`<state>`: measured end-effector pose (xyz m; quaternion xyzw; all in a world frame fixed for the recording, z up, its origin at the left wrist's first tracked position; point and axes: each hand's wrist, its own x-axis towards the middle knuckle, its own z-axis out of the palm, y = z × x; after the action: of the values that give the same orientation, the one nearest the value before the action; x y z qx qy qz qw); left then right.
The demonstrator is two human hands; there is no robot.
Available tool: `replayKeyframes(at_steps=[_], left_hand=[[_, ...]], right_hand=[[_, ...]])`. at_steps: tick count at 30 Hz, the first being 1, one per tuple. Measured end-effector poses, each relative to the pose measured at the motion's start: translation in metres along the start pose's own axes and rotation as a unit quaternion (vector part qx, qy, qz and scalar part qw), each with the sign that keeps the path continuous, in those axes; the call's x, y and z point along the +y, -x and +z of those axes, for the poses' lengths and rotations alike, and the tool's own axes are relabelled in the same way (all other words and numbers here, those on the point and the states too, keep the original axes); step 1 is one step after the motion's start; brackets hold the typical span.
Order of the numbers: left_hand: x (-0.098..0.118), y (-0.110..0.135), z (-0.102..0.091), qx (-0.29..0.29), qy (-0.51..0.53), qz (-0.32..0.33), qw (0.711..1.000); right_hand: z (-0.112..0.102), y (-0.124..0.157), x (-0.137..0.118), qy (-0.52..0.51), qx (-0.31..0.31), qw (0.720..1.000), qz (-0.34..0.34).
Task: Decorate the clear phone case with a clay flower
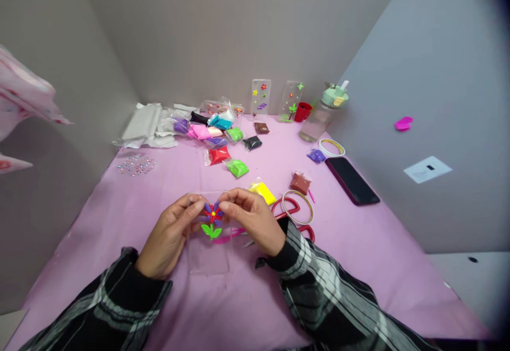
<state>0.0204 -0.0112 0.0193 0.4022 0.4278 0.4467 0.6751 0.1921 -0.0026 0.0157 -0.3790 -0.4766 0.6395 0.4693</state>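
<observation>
My left hand [169,237] and right hand [253,221] are half-closed, fingertips pinching a purple-and-red clay flower [212,214] from either side. It sits on a clear phone case [209,258] lying flat between the hands, long axis pointing away from me. Yellow clay [262,193] lies just past the right hand.

1. No words, numbers, brands or signs can be read anywhere in view.
2. The white card [427,169] on the grey wall [458,75] shows only a small dark rectangle, and any finer marks are too small to read.
3. The clay packets [237,168] show no readable print.
4. The clear phone case [209,255] bears a clay flower, with no lettering visible.
</observation>
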Motion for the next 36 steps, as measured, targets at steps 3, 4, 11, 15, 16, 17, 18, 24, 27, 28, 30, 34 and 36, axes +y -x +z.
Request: replayKeyframes(at_steps=[3,4,11,15,16,17,18,24,27,28,30,34,36], left_hand=[[-0.0019,0.0015,0.0011,-0.014,-0.012,0.012,1.0],[-0.0026,0.0018,0.0012,-0.015,-0.017,0.017,1.0],[-0.0037,0.0011,0.0026,-0.02,-0.025,0.025,0.999],[-0.0017,0.002,0.003,-0.017,-0.024,0.021,0.999],[-0.0014,0.0024,0.003,-0.016,-0.024,0.021,0.999],[-0.0011,0.0028,0.0031,-0.015,-0.024,0.019,0.999],[-0.0009,0.003,0.0033,-0.014,-0.023,0.019,0.999],[-0.0009,0.0026,0.0046,-0.011,-0.013,0.013,1.0],[-0.0012,0.0025,0.0042,-0.009,-0.01,0.011,1.0],[-0.0014,0.0025,0.004,-0.006,-0.009,0.011,1.0],[-0.0016,0.0026,0.0039,-0.003,-0.009,0.01,1.0],[-0.002,0.003,0.004,-0.009,-0.008,0.012,1.0],[-0.0023,0.0033,0.0038,-0.011,-0.01,0.013,1.0]], right_hand=[[0.0012,0.0005,-0.0012,-0.01,0.004,1.0,0.019],[0.0014,0.0006,-0.0017,-0.006,0.005,1.0,0.019],[0.0011,0.001,-0.0031,0.03,0.018,0.999,0.011],[0.0017,0.0013,-0.0036,0.026,0.013,1.0,0.011],[0.002,0.0014,-0.0037,0.023,0.011,1.0,0.011],[0.0023,0.0014,-0.0038,0.019,0.009,1.0,0.013],[0.0026,0.0013,-0.0038,0.012,0.007,1.0,0.017],[0.0035,0.001,-0.0028,-0.004,0.01,0.999,0.034],[0.0036,0.0011,-0.0033,-0.004,0.007,0.999,0.034],[0.0036,0.0011,-0.0036,-0.001,0.005,0.999,0.031],[0.0035,0.0009,-0.004,0.003,0.003,1.0,0.024],[0.0027,0.0002,-0.0042,0.017,0.0,1.0,0.01],[0.0023,0.0001,-0.0042,0.027,-0.004,1.0,0.005]])
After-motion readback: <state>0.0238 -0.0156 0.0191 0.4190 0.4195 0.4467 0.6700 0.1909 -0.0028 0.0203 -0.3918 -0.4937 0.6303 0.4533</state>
